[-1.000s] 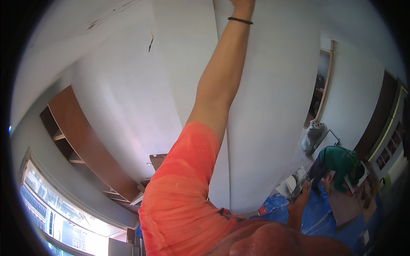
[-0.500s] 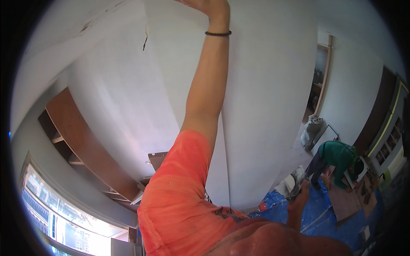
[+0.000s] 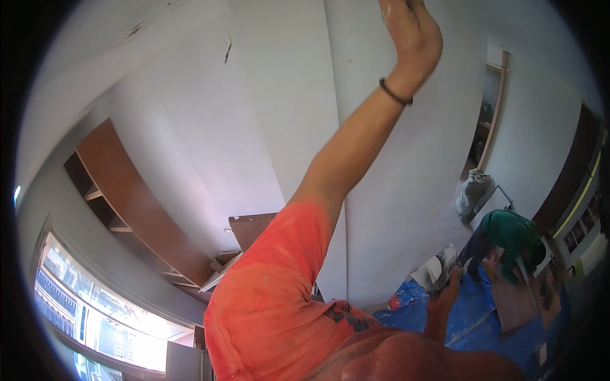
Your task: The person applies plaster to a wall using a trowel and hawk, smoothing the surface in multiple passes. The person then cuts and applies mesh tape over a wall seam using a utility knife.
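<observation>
My left arm, in an orange sleeve with a dark bracelet at the wrist, reaches up across a pale wall. At the top edge of the view, my left hand is close to that wall; its fingers are mostly cut off, so what it may hold does not show. Low on the right, my right hand is closed on a grey plate carrying a white lump of paste. A thin wire hangs from the wall left of my raised arm.
A co-worker in green bends over brown boards on a blue floor sheet. Behind them stands a pale sack. On the left are a brown shelf unit and a bright window.
My left hand has swung to the right along the wall, and the arm now slants. The view has shifted slightly. My right hand still holds the plate in much the same place.
</observation>
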`<state>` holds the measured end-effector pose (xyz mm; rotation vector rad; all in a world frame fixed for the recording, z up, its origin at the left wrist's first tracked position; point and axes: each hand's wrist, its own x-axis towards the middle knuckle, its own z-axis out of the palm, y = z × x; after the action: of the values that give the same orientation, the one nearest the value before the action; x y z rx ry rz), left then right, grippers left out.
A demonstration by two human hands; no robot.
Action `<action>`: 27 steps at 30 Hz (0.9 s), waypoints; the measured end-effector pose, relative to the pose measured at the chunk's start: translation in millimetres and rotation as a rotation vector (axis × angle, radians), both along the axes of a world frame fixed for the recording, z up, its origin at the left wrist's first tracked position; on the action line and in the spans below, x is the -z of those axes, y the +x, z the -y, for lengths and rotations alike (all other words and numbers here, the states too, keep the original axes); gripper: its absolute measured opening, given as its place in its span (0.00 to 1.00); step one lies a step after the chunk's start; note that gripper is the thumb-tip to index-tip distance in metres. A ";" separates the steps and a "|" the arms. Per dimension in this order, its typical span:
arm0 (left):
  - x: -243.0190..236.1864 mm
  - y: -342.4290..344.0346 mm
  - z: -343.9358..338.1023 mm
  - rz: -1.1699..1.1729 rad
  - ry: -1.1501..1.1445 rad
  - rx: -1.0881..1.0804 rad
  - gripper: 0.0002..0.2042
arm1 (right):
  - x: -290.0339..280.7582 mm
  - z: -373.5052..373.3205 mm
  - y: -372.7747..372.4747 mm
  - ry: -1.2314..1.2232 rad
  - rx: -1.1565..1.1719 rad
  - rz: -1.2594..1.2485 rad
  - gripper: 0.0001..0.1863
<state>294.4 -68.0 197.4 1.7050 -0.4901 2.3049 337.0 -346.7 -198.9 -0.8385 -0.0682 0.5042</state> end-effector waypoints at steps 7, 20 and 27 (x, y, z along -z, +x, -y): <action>282.4 -73.2 97.0 -1.057 -0.248 0.537 0.24 | 36.1 5.8 20.2 0.216 -0.317 -0.186 0.30; 429.0 -198.7 79.8 -1.228 -0.340 -0.210 0.24 | 24.1 -65.5 19.0 0.272 -0.678 -0.324 0.23; 401.6 -188.5 127.6 -0.288 -1.629 0.294 0.18 | 37.3 -92.6 16.9 0.185 -0.450 -0.027 0.30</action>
<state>106.0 -195.6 -204.3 0.8804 0.9087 1.2789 353.8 -254.1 -236.2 -0.6332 -0.2792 0.9173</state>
